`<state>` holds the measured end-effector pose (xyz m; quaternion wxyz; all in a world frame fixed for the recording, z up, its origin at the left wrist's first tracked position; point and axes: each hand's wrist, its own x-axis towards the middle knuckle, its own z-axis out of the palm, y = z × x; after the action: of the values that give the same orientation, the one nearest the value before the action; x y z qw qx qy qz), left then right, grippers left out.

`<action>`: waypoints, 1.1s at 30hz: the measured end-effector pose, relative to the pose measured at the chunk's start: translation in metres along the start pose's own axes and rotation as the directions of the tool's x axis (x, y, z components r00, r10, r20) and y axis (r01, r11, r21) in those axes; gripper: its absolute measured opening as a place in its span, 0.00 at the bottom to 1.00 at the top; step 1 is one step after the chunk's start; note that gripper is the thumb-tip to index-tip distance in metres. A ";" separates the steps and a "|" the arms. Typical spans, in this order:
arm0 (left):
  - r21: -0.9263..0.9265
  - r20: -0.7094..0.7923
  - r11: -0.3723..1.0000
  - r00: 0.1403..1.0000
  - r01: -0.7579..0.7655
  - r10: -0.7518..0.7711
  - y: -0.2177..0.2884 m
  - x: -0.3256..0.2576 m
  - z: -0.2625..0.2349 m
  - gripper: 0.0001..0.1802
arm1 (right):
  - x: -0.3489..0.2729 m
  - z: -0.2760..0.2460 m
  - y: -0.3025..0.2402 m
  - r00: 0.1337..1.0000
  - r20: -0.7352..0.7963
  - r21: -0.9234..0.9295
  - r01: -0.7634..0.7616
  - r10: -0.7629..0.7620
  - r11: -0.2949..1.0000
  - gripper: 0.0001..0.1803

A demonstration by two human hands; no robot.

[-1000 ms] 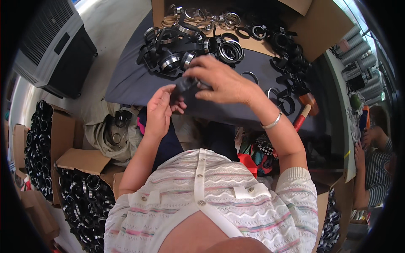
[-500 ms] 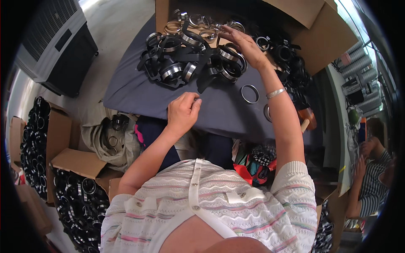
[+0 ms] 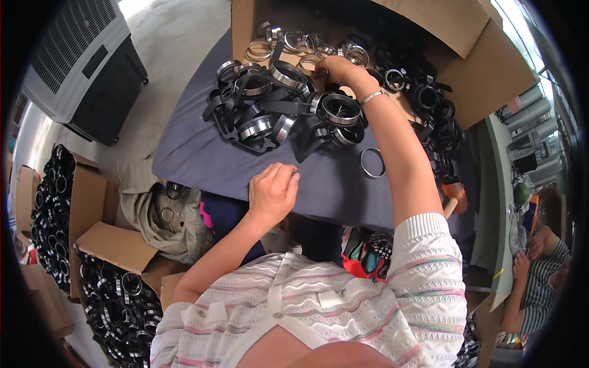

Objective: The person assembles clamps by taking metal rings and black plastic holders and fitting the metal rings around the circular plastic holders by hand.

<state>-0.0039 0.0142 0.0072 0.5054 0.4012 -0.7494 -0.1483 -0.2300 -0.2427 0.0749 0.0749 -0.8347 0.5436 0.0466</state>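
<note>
My left hand [image 3: 274,191] rests curled at the near edge of the dark cloth-covered table, closed, with no object showing in it. At the mouth of an open cardboard box, my right hand [image 3: 343,70] reaches down among loose metal rings [image 3: 311,63]. Its fingertips are hidden, so I cannot see whether they grip a ring. Left of my right forearm lies a heap of black plastic brackets with silver rings [image 3: 256,127]. One thin ring [image 3: 372,162] lies alone on the cloth beside that forearm.
The cardboard box [image 3: 491,73] opens toward me, with more black parts [image 3: 426,96] at its right. An orange-handled tool [image 3: 453,191] lies at the table's right. Boxes full of black ringed parts [image 3: 116,306] stand at lower left. A person [image 3: 540,270] works at far right.
My right hand has moved from above the bracket heap down and in among the loose rings, its fingers now bent downward. The view has shifted slightly; my left hand stays curled at the edge.
</note>
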 end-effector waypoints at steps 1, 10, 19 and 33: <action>-0.002 0.003 1.000 1.000 0.000 0.000 0.000 0.001 0.001 0.04 | 0.000 0.002 -0.001 0.998 -0.059 -0.057 0.017 -0.020 0.998 0.22; 0.034 0.017 0.999 1.000 -0.002 0.002 -0.004 -0.003 0.002 0.03 | -0.089 -0.032 0.024 0.708 -0.629 0.168 -0.279 0.321 0.945 0.13; 0.009 0.041 1.000 0.999 -0.016 0.016 -0.008 -0.002 0.011 0.03 | -0.219 0.026 0.042 0.762 -0.013 0.451 -0.573 0.647 0.684 0.24; 0.003 0.018 1.000 1.000 -0.003 0.002 -0.002 -0.006 0.006 0.03 | -0.303 0.035 0.078 0.897 -0.162 -0.412 -0.440 0.411 0.798 0.08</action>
<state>-0.0074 0.0163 -0.0005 0.4982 0.3996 -0.7547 -0.1502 -0.4237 0.0052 0.0827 -0.1445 -0.6874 0.6944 0.1564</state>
